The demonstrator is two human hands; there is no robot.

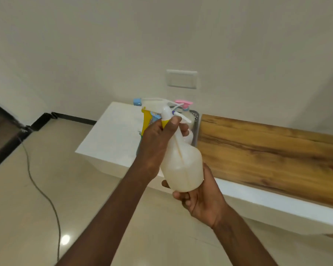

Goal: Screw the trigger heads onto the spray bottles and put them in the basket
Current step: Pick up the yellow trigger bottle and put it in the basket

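Note:
I hold a translucent white spray bottle [183,164] tilted in the air over the counter's front edge. My right hand [198,196] cups its base from below. My left hand [160,139] is wrapped round its neck, where a white trigger head [166,112] with a thin lever sits. Behind the hands stands a grey perforated basket [196,123]. In it are a bottle with a pink trigger head [185,104] and a yellow bottle [146,120] topped by a white head with a blue nozzle [137,101].
The white counter [112,135] turns into a wood-grain top [267,148] on the right. A wall plate [181,79] is on the wall behind. A cable [44,192] runs across the tiled floor at the left.

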